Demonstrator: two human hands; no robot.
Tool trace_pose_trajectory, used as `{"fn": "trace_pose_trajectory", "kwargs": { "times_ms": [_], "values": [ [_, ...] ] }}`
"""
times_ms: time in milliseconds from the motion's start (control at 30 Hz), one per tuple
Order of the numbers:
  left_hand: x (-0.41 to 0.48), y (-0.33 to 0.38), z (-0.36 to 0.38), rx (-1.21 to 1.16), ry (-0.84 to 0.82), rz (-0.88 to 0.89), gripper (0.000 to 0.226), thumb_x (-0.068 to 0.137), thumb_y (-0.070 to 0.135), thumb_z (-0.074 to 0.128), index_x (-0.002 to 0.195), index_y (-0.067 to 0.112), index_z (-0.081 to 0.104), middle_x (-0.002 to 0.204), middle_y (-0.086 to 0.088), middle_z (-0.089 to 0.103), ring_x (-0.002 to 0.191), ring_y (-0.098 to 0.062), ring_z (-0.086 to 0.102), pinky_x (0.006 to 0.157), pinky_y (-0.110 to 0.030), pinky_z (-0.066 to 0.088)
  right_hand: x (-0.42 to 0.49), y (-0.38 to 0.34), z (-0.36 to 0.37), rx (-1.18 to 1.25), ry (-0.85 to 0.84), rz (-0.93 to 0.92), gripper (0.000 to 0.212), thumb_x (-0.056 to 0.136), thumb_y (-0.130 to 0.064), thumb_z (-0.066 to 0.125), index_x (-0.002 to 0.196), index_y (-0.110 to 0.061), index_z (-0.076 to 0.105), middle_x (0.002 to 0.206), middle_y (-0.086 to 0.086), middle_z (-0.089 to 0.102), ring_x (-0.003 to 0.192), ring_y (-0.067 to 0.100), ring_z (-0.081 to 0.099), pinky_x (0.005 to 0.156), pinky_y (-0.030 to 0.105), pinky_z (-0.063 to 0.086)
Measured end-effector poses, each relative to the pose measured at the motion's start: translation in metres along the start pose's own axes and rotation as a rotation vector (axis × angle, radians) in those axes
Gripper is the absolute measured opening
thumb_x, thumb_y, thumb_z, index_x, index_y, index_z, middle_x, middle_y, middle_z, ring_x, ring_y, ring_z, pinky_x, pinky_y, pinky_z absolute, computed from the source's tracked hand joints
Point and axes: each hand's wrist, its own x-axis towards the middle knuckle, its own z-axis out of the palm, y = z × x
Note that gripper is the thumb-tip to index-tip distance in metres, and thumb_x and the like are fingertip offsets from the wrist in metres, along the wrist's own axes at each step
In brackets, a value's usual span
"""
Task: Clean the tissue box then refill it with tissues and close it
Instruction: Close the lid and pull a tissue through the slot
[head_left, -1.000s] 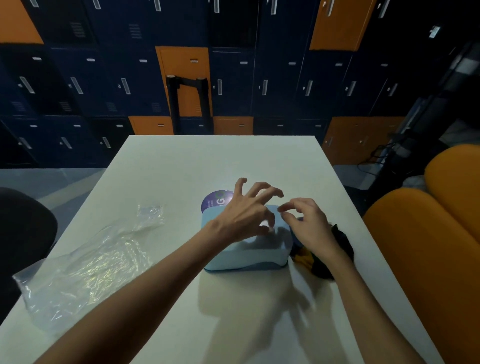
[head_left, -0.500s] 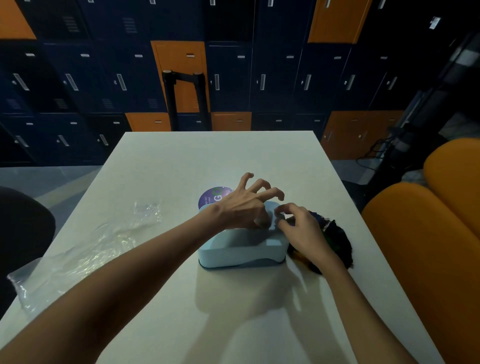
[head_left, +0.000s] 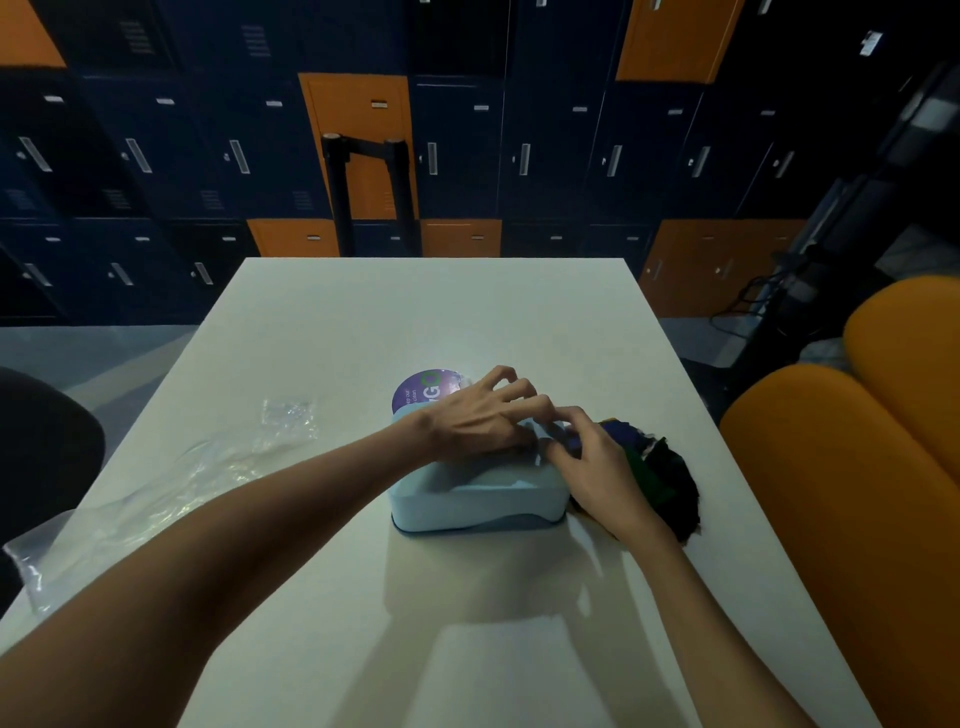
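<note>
Atop tissue box (head_left: 467, 501): right hand (head_left: 597, 467) pinches tissue (head_left: 540, 432); left hand (head_left: 478, 422) beside, grip unclear.

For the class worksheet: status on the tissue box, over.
Left hand arched on tissue box; right hand pinching tissue at top. Dark cloth beside box.

A pale blue tissue box (head_left: 475, 501) sits mid-desk on a white desk (head_left: 431, 312). The left grip (head_left: 478, 421) arches over the box top, fingers curled; whether it holds anything is hidden. The right grip (head_left: 597, 462) pinches white tissue (head_left: 540, 431) at the top. A dark cloth (head_left: 670, 483) lies just right of the box, a round purple label (head_left: 421, 392) behind it, and a clear plastic bag (head_left: 171, 488) well to the left. Navy and orange lockers (head_left: 467, 156) stand beyond the desk.
</note>
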Motion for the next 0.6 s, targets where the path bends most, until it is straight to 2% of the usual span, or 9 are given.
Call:
{"fn": "trace_pose_trajectory", "kwargs": {
  "times_ms": [133, 233, 300, 367, 467, 600],
  "values": [
    [-0.006, -0.001, -0.006, -0.105, 0.037, -0.007, 0.028, 0.093, 0.025, 0.046, 0.089, 0.017, 0.072, 0.109, -0.001, 0.041, 0.083, -0.025, 0.059, 0.076, -0.036, 0.049, -0.001, -0.001, -0.002, -0.004, -0.005, 0.007, 0.024, 0.09, -0.03, 0.062, 0.114, -0.027, 0.057, 0.108, -0.001, 0.062, 0.097, 0.015, 0.058, 0.081, 0.03, 0.049],
    [-0.011, -0.003, -0.018, -0.228, 0.052, -0.087, 0.032, 0.095, 0.03, 0.046, 0.09, 0.012, 0.071, 0.106, -0.003, 0.041, 0.073, -0.023, 0.058, 0.067, -0.031, 0.049, -0.002, -0.002, -0.002, 0.0, -0.005, 0.021, 0.022, 0.091, -0.03, 0.061, 0.112, -0.027, 0.057, 0.105, -0.003, 0.06, 0.095, 0.016, 0.058, 0.082, 0.032, 0.05],
    [-0.014, -0.002, -0.024, -0.259, 0.017, -0.116, 0.027, 0.094, 0.025, 0.051, 0.087, 0.009, 0.071, 0.106, -0.005, 0.046, 0.07, -0.022, 0.059, 0.065, -0.029, 0.047, -0.003, -0.002, -0.001, 0.005, -0.001, 0.027, 0.022, 0.091, -0.031, 0.061, 0.112, -0.027, 0.056, 0.105, -0.004, 0.059, 0.094, 0.015, 0.058, 0.08, 0.033, 0.05],
    [-0.016, 0.0, -0.027, -0.288, -0.017, -0.173, 0.021, 0.091, 0.021, 0.056, 0.084, 0.008, 0.071, 0.105, -0.009, 0.053, 0.07, -0.018, 0.061, 0.064, -0.027, 0.05, -0.004, -0.003, -0.001, 0.005, 0.003, 0.025, 0.023, 0.091, -0.031, 0.061, 0.114, -0.026, 0.056, 0.104, -0.004, 0.058, 0.095, 0.014, 0.057, 0.078, 0.028, 0.047],
    [-0.019, 0.004, -0.03, -0.379, -0.053, -0.296, 0.032, 0.093, 0.034, 0.052, 0.086, 0.009, 0.071, 0.109, -0.009, 0.052, 0.074, -0.017, 0.064, 0.065, -0.028, 0.05, -0.004, -0.004, -0.001, 0.004, -0.006, 0.033, 0.025, 0.092, -0.028, 0.059, 0.117, -0.025, 0.055, 0.107, -0.001, 0.058, 0.096, 0.016, 0.057, 0.077, 0.027, 0.046],
    [-0.021, 0.011, -0.034, -0.421, -0.087, -0.416, 0.022, 0.086, 0.033, 0.068, 0.09, 0.012, 0.068, 0.117, -0.005, 0.049, 0.075, -0.019, 0.064, 0.062, -0.031, 0.054, -0.006, -0.004, -0.002, 0.004, -0.019, 0.034, 0.025, 0.093, -0.03, 0.057, 0.118, -0.027, 0.054, 0.111, -0.002, 0.057, 0.101, 0.016, 0.055, 0.08, 0.029, 0.048]
  ]
}}
